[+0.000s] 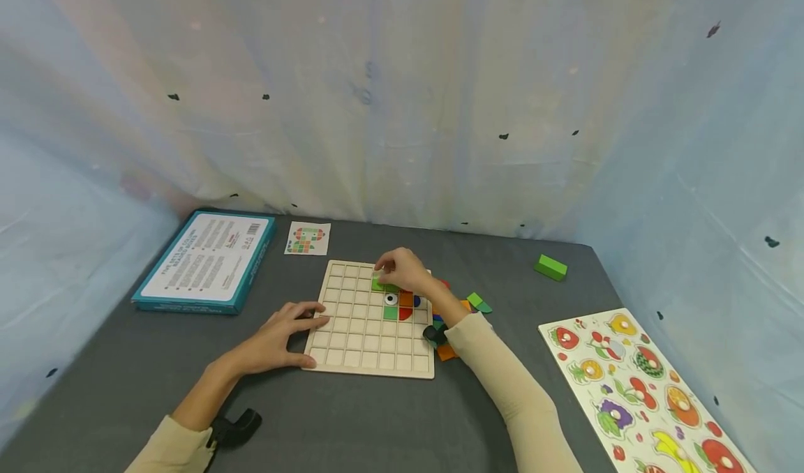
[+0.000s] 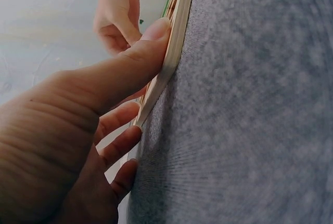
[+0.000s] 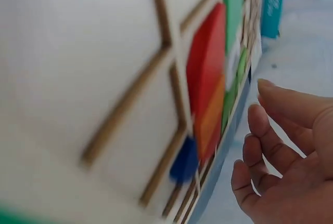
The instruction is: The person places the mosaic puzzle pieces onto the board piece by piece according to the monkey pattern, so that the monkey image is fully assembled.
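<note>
A pale wooden grid board point(image 1: 354, 344) lies on the dark table. My left hand point(image 1: 283, 337) rests at its left edge, thumb near the front corner, fingertips against the side. Over the board's back rows is my right hand point(image 1: 405, 271), fingertips right by light green pieces point(image 1: 384, 284). In the right wrist view its fingers point(image 3: 276, 151) are loosely bent, with nothing seen between them. Set in the grid are an eye piece point(image 1: 391, 298), a green square point(image 1: 390, 313), an orange piece point(image 1: 406, 300), a rounded red piece point(image 1: 405, 313) and a blue piece point(image 1: 417, 301).
Loose coloured pieces point(image 1: 447, 352) lie along the board's right side, partly hidden by my right arm. A pattern card point(image 1: 308, 238) and a teal box point(image 1: 188, 257) are at back left. Farther right are a green block point(image 1: 551, 267) and a fruit puzzle board point(image 1: 628, 382).
</note>
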A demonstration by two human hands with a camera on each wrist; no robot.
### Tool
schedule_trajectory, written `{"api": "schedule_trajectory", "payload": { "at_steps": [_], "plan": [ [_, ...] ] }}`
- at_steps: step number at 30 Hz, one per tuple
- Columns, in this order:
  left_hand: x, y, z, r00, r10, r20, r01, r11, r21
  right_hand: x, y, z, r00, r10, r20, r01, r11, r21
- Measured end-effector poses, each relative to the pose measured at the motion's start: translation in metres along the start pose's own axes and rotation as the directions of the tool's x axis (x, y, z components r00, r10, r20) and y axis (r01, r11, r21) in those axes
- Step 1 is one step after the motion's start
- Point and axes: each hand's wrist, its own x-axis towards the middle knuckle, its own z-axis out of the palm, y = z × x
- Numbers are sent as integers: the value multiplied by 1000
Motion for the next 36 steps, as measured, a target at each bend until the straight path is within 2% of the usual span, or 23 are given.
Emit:
{"api": "schedule_trajectory", "payload": {
  "at_steps": [4,9,12,17,21,27,36],
  "plan": [
    [0,0,2,1000,0,-2,0,1000,-10,-13,18,-17,997,12,-70,-6,996,91],
    [0,0,1,1000,2,0,-2,1000,-12,-42,47,-51,987,108,-118,-87,981,174],
    [-1,0,1,1000,4,-3,-4,1000,-10,-64,59,-70,982,159,-100,-138,971,193],
    [-2,0,0,1000,4,-6,-4,1000,-6,-96,58,-91,981,195,-18,-188,961,201],
    [-1,0,0,1000,5,-5,-5,1000,-9,-113,70,-95,983,185,16,-185,969,164],
    [-1,-1,0,1000,-5,4,5,1000,-14,-125,97,-91,987,154,47,-158,984,86],
    [-1,1,-1,1000,-10,9,11,1000,-19,-129,94,-91,987,141,77,-145,988,55]
  ]
}}
